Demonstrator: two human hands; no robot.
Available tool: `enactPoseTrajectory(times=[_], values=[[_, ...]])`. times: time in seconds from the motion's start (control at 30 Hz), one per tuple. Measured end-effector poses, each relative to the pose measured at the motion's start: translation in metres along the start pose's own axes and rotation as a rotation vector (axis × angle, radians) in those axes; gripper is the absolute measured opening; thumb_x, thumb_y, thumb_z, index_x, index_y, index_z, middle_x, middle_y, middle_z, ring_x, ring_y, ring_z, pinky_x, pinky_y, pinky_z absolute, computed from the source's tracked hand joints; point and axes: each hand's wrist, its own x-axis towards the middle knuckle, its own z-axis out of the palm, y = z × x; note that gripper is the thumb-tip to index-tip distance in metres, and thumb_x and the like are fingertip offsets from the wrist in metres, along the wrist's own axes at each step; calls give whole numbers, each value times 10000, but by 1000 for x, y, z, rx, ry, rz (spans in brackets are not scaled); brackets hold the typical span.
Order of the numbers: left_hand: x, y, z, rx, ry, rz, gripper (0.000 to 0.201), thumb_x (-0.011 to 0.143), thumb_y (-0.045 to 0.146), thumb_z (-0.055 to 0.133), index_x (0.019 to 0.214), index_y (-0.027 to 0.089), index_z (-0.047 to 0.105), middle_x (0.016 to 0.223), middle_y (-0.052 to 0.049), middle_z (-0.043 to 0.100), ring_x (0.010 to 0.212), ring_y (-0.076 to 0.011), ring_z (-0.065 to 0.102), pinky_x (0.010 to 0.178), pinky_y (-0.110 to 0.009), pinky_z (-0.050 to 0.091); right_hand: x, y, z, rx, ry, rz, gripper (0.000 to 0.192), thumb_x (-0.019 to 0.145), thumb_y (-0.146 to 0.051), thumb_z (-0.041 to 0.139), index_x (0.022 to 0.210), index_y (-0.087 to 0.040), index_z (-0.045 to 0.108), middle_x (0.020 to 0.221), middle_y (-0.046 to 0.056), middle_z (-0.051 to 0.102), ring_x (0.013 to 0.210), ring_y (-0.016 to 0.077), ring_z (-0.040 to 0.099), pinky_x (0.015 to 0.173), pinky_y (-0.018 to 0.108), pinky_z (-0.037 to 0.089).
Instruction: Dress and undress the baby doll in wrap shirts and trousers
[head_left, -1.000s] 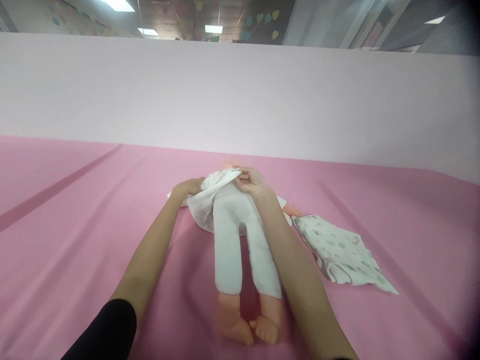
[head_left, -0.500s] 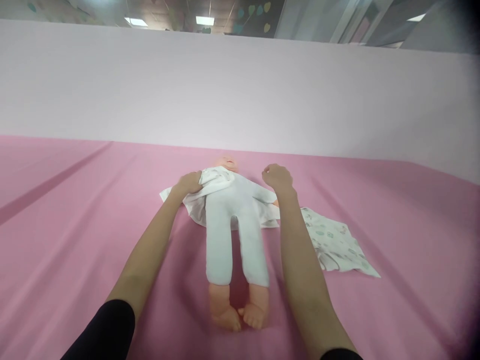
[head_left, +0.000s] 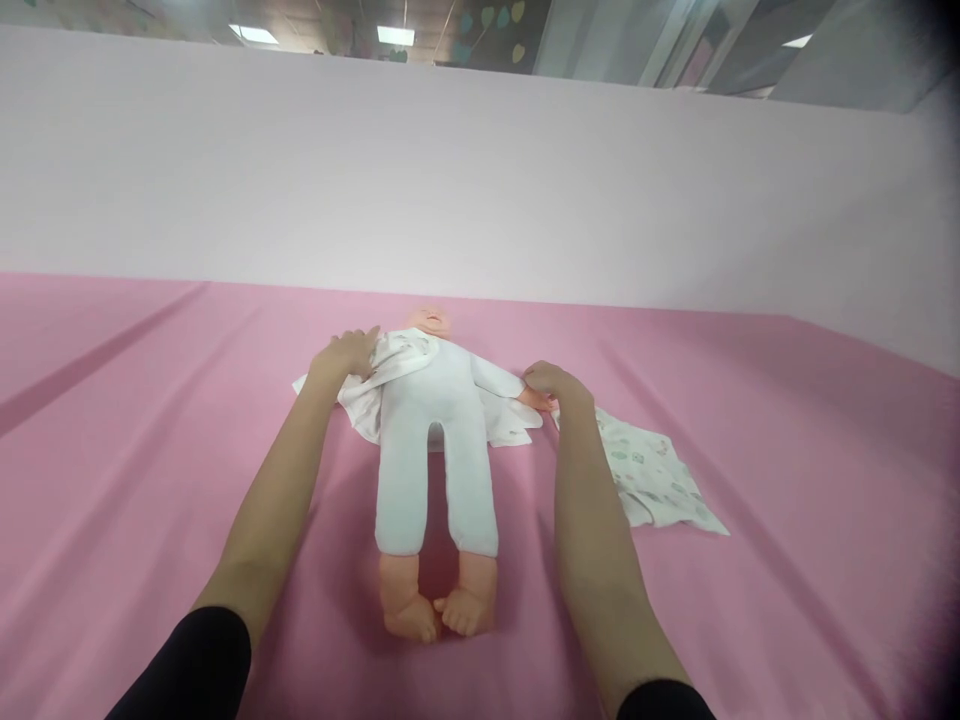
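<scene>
A baby doll (head_left: 435, 440) in a white bodysuit lies on its back on the pink sheet (head_left: 150, 470), head far, bare feet toward me. A white printed garment (head_left: 367, 405) is spread under its torso and drawn partly over its left shoulder. My left hand (head_left: 346, 354) rests on that garment at the doll's shoulder, fingers flat. My right hand (head_left: 551, 383) is on the doll's outstretched hand at the right, fingers curled over it.
A second folded printed cloth (head_left: 656, 480) lies on the sheet just right of my right forearm. A pale pink wall panel (head_left: 480, 180) stands behind the surface. Ceiling lights show above it.
My right hand let go of the cloth at the doll's chest, swung out to the right and came down on the doll's hand. My left hand stayed at the shoulder.
</scene>
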Motion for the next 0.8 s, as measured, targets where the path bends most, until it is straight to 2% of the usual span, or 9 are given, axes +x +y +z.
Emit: enactPoseTrajectory(times=[0.1,0.17,0.27,0.37,0.43,0.53,0.63,0.73,0.8], values=[[-15,32,-23,8,308,85,659,813,105,446,1444,156,261,1403,-163,436,1309,-309,371,1072,-466,283,0,-3,-1,48,-34,17,255,866,-356,467,830,-148,610,759,117,620,647,223,602,631,379,480],[-20,60,-24,-81,405,222,580,847,99,375,1421,160,316,1396,-128,458,1301,-273,388,1080,-423,289,0,-3,-2,82,-27,46,375,896,-470,403,879,-155,605,843,144,635,662,238,611,649,403,476],[-14,101,0,-166,364,499,494,877,157,363,1369,175,401,1396,-93,479,1277,-235,428,1054,-364,337,-2,-3,-9,126,-20,26,488,910,-561,330,921,-166,616,900,145,652,696,238,610,684,395,466],[4,127,35,-165,350,602,553,838,163,453,1383,130,364,1402,-145,465,1264,-263,449,1015,-380,369,-13,-6,-22,217,-58,-110,531,928,-558,312,886,-152,651,902,125,668,712,207,595,696,338,443],[18,135,48,-184,352,641,639,808,204,546,1400,118,321,1431,-172,425,1282,-292,433,1022,-407,362,-26,-11,-34,318,-48,-210,514,942,-524,328,860,-146,667,871,105,668,714,183,580,679,298,426],[35,143,48,-269,388,707,719,790,281,619,1410,138,285,1403,-177,450,1275,-309,442,1013,-425,364,-48,-17,-48,461,-10,-337,391,938,-394,421,753,-149,661,762,69,636,662,142,532,635,255,416],[44,149,37,-370,362,696,639,825,285,580,1386,145,310,1249,-157,572,1143,-297,544,934,-409,412,-58,-17,-54,588,-35,-473,320,890,-207,485,593,-148,590,634,39,563,595,115,481,626,245,446],[45,151,34,-524,324,660,501,874,339,506,1321,155,375,1192,-135,597,1052,-270,581,854,-368,443,-46,-11,-49,779,-72,-530,299,864,-149,499,566,-160,523,599,22,530,609,117,514,690,273,498],[44,149,36,-628,340,650,456,892,401,467,1281,172,400,1206,-120,584,1036,-251,579,841,-349,444,-28,-10,-37,784,-54,-483,221,840,-123,520,622,-159,528,642,28,566,635,123,549,715,291,507]])
